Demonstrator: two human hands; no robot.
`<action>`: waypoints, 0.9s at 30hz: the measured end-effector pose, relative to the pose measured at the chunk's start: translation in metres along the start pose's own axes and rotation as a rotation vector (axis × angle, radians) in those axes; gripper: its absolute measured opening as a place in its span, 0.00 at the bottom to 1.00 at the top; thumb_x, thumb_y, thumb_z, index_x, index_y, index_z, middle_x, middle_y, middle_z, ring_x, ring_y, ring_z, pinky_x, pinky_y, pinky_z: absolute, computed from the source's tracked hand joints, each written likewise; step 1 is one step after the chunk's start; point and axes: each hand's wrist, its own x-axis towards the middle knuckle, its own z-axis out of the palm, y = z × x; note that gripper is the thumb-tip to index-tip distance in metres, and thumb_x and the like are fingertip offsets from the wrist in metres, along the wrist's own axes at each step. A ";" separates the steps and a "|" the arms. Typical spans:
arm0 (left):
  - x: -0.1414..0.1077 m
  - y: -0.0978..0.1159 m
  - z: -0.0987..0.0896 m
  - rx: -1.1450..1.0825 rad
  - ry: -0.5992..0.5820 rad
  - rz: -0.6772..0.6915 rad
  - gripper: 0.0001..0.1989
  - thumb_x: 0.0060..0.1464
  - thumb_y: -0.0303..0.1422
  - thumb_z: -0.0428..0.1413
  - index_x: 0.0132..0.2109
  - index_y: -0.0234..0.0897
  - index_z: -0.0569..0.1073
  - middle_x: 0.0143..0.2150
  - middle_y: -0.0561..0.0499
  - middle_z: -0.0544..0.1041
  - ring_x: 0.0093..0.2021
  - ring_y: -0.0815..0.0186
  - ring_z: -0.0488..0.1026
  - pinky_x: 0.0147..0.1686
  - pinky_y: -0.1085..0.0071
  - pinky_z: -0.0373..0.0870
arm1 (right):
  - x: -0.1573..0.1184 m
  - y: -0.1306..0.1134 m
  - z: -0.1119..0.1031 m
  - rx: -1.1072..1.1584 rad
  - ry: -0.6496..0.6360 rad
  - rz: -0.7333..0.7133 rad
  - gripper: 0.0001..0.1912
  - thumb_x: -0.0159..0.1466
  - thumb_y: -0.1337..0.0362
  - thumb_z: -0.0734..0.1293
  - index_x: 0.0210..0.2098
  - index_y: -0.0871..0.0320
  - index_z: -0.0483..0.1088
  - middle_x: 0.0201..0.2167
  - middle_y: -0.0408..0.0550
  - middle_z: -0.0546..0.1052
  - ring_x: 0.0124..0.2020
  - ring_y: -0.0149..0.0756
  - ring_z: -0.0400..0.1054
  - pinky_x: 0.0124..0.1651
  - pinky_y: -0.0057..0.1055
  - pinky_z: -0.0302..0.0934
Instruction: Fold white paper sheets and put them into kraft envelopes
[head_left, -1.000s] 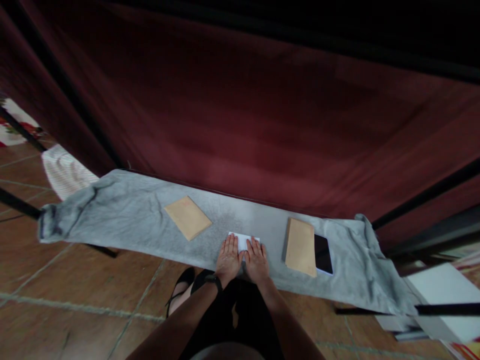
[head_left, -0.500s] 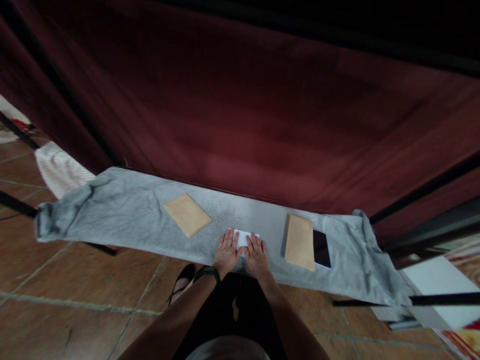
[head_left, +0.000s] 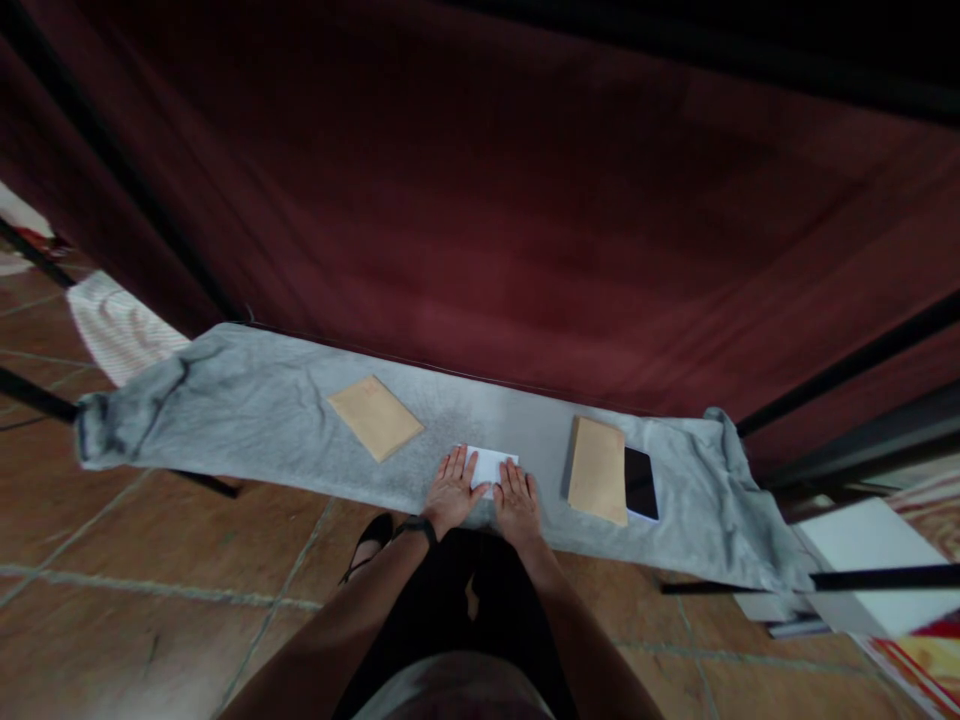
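A small white sheet of paper (head_left: 491, 464) lies on the grey cloth near the front edge. My left hand (head_left: 451, 490) rests flat on its left side, fingers stretched forward. Over its right side lies my right hand (head_left: 517, 500), also flat with the fingers extended. Both thumbs point inward across the lower part of the paper, and the palms hide its side edges. Neither hand grasps anything. To the left lies a single brown envelope (head_left: 376, 418). On the right is a stack of brown envelopes (head_left: 598, 470), partly covering a dark-screened tablet or phone (head_left: 640, 484).
The grey cloth (head_left: 247, 420) covers a long narrow surface, wrinkled at both ends. Behind it hangs a dark red fabric (head_left: 480, 250) between black bars. A striped cloth (head_left: 124, 325) hangs at the left, and a white board (head_left: 874, 560) lies low at the right.
My hands have slid slightly apart and outward, so a bit more of the white paper shows between them. The whole view has shifted a little; the envelopes stay in place on the cloth.
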 end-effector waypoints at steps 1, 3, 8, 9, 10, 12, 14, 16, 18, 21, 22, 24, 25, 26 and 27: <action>0.000 -0.001 -0.002 0.002 -0.013 0.007 0.36 0.64 0.50 0.48 0.70 0.31 0.60 0.74 0.36 0.55 0.74 0.49 0.50 0.71 0.52 0.48 | -0.002 0.004 -0.001 -0.007 0.006 0.005 0.27 0.73 0.63 0.53 0.70 0.60 0.58 0.71 0.56 0.59 0.71 0.46 0.53 0.72 0.51 0.42; -0.001 -0.003 -0.005 0.011 -0.026 0.013 0.35 0.64 0.51 0.48 0.71 0.33 0.60 0.74 0.38 0.55 0.74 0.50 0.51 0.71 0.53 0.48 | -0.005 0.012 -0.004 -0.029 0.010 0.024 0.27 0.74 0.63 0.52 0.70 0.59 0.57 0.70 0.55 0.60 0.70 0.47 0.54 0.72 0.52 0.41; -0.007 -0.007 -0.009 0.077 -0.002 0.025 0.32 0.67 0.48 0.44 0.71 0.37 0.60 0.74 0.40 0.56 0.74 0.52 0.52 0.70 0.51 0.48 | -0.011 0.028 -0.014 -0.149 -0.006 0.050 0.26 0.74 0.63 0.53 0.70 0.56 0.57 0.70 0.52 0.61 0.70 0.46 0.55 0.72 0.50 0.42; -0.008 -0.008 -0.010 0.097 0.003 0.030 0.31 0.68 0.48 0.43 0.71 0.38 0.60 0.74 0.41 0.57 0.73 0.53 0.53 0.70 0.51 0.48 | -0.012 0.030 -0.015 -0.178 -0.008 0.046 0.26 0.74 0.63 0.53 0.70 0.56 0.58 0.70 0.52 0.60 0.70 0.46 0.55 0.71 0.50 0.43; -0.009 -0.010 -0.011 0.117 0.008 0.037 0.30 0.68 0.47 0.42 0.71 0.39 0.61 0.73 0.42 0.57 0.73 0.53 0.54 0.70 0.51 0.49 | -0.013 0.032 -0.016 -0.206 -0.008 0.041 0.26 0.74 0.63 0.54 0.70 0.55 0.58 0.71 0.52 0.60 0.70 0.46 0.55 0.71 0.49 0.43; -0.010 -0.012 -0.012 0.147 0.022 0.050 0.29 0.69 0.47 0.41 0.70 0.40 0.61 0.73 0.44 0.59 0.73 0.54 0.55 0.70 0.51 0.50 | -0.013 0.033 -0.017 -0.241 0.003 0.037 0.26 0.74 0.62 0.54 0.69 0.56 0.60 0.71 0.53 0.60 0.70 0.46 0.55 0.71 0.49 0.44; -0.011 -0.014 -0.013 0.160 0.032 0.062 0.29 0.69 0.46 0.41 0.70 0.40 0.61 0.73 0.44 0.59 0.72 0.54 0.56 0.70 0.51 0.51 | -0.011 0.030 -0.017 -0.244 0.038 0.043 0.26 0.73 0.63 0.54 0.69 0.59 0.60 0.71 0.55 0.60 0.70 0.47 0.54 0.71 0.49 0.45; -0.010 -0.014 -0.013 0.164 0.034 0.065 0.29 0.69 0.46 0.41 0.70 0.40 0.61 0.72 0.44 0.59 0.72 0.53 0.56 0.70 0.50 0.51 | -0.006 0.025 -0.016 -0.224 0.073 0.034 0.27 0.73 0.65 0.53 0.69 0.63 0.58 0.71 0.57 0.60 0.71 0.47 0.53 0.71 0.49 0.45; -0.010 -0.014 -0.014 0.169 0.023 0.065 0.29 0.69 0.46 0.42 0.70 0.39 0.61 0.73 0.44 0.59 0.72 0.53 0.56 0.70 0.50 0.51 | 0.002 0.015 -0.013 -0.195 0.070 -0.009 0.28 0.73 0.66 0.51 0.70 0.64 0.56 0.71 0.57 0.59 0.71 0.45 0.52 0.71 0.48 0.46; -0.010 -0.013 -0.015 0.168 0.009 0.062 0.29 0.69 0.45 0.42 0.70 0.39 0.62 0.73 0.44 0.59 0.72 0.52 0.55 0.69 0.49 0.52 | 0.010 0.000 -0.007 -0.166 0.007 -0.080 0.27 0.73 0.65 0.52 0.70 0.63 0.57 0.71 0.56 0.60 0.71 0.43 0.52 0.70 0.44 0.48; -0.010 -0.013 -0.015 0.165 0.010 0.064 0.29 0.68 0.45 0.42 0.70 0.39 0.62 0.72 0.44 0.59 0.72 0.52 0.56 0.69 0.49 0.52 | 0.011 -0.004 -0.005 -0.168 -0.012 -0.093 0.26 0.74 0.64 0.53 0.69 0.62 0.59 0.71 0.56 0.60 0.71 0.43 0.53 0.70 0.44 0.48; -0.011 -0.013 -0.017 0.160 0.016 0.068 0.28 0.69 0.44 0.42 0.70 0.40 0.62 0.72 0.45 0.60 0.72 0.52 0.56 0.69 0.49 0.52 | 0.011 -0.008 -0.002 -0.181 -0.034 -0.105 0.25 0.74 0.62 0.54 0.68 0.61 0.61 0.70 0.56 0.60 0.70 0.44 0.55 0.70 0.45 0.48; -0.012 -0.014 -0.017 0.159 0.019 0.065 0.27 0.69 0.44 0.42 0.70 0.41 0.62 0.72 0.46 0.60 0.72 0.52 0.56 0.69 0.49 0.52 | 0.010 -0.008 -0.001 -0.189 -0.036 -0.105 0.25 0.74 0.61 0.55 0.68 0.60 0.61 0.70 0.56 0.60 0.70 0.44 0.56 0.70 0.46 0.47; -0.013 -0.015 -0.018 0.159 0.022 0.059 0.27 0.69 0.43 0.41 0.70 0.42 0.62 0.72 0.47 0.60 0.72 0.52 0.56 0.69 0.48 0.52 | 0.008 -0.007 0.000 -0.196 -0.037 -0.101 0.25 0.74 0.61 0.55 0.68 0.59 0.61 0.70 0.56 0.60 0.70 0.45 0.55 0.70 0.47 0.47; -0.014 -0.016 -0.019 0.158 0.024 0.048 0.26 0.69 0.42 0.41 0.70 0.43 0.62 0.72 0.48 0.60 0.72 0.52 0.55 0.69 0.48 0.52 | 0.007 -0.006 -0.001 -0.200 -0.037 -0.093 0.25 0.74 0.61 0.55 0.68 0.59 0.61 0.70 0.57 0.60 0.70 0.46 0.55 0.70 0.47 0.47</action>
